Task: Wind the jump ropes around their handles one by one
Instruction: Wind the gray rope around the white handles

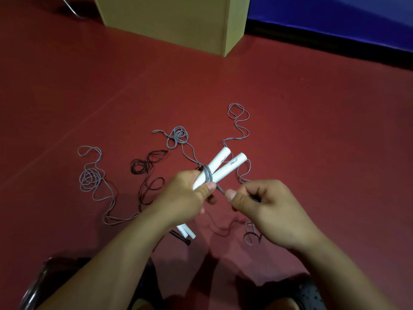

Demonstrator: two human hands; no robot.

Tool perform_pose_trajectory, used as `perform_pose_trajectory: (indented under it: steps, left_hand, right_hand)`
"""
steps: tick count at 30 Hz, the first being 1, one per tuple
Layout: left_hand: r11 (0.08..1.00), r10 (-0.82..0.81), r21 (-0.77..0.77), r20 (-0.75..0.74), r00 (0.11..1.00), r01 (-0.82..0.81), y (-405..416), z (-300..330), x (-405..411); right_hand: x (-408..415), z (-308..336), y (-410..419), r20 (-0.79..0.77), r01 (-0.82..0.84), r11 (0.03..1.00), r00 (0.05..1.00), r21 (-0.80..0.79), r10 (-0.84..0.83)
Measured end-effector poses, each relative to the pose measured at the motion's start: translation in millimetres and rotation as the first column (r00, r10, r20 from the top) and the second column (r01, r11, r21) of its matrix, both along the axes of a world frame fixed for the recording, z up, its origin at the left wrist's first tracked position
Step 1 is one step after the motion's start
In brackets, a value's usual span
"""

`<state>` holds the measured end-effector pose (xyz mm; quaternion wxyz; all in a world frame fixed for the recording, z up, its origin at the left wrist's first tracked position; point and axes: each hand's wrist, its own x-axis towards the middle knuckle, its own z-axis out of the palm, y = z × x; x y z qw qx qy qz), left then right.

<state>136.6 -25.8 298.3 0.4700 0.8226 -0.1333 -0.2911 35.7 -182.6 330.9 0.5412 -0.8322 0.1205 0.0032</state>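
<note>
Gripping paired white handles (pixel 220 168) in left hand (pixel 185 193), right hand (pixel 266 204) pinching grey rope (pixel 220 189) just beside; open red floor (pixel 312 130) beyond handles, box (pixel 178 21) farther.

Left hand (pixel 187 189) grips two white handles (pixel 220 168) held together, grey rope (pixel 207 174) looped round them just above the thumb. Right hand (pixel 266 202) pinches the rope just right of the handles. More ropes (pixel 91 177) lie left of the handles on the red floor (pixel 312 130).
</note>
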Motion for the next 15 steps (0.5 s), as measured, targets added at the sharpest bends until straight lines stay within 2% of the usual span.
perform_pose_trajectory:
  steps: [4, 10, 13, 15]
  left_hand:
    - [0.999, -0.015, 0.034, 0.110, 0.994, 0.011, -1.9, -1.2, -0.3]
    - [0.995, -0.065, 0.085, 0.153, 0.986, 0.053, -2.9, 6.6, -4.2]
    - [0.983, -0.111, 0.167, 0.194, 0.975, 0.079, -5.1, 17.9, -11.1]
    - [0.968, -0.137, 0.237, 0.206, 0.969, 0.086, -3.8, 28.8, -27.7]
  right_hand:
    - [-3.8, 1.7, 0.9, 0.075, 0.041, 0.998, 0.996, 0.047, -0.044]
    - [-7.3, 2.1, -2.7, 0.166, 0.034, 0.997, 0.985, 0.072, -0.046]
    - [-12.2, 3.6, -5.1, 0.142, 0.017, 0.997, 0.989, 0.074, -0.027]
    - [-26.0, 9.3, -1.9, 0.128, -0.031, 0.999, 0.991, 0.016, 0.028]
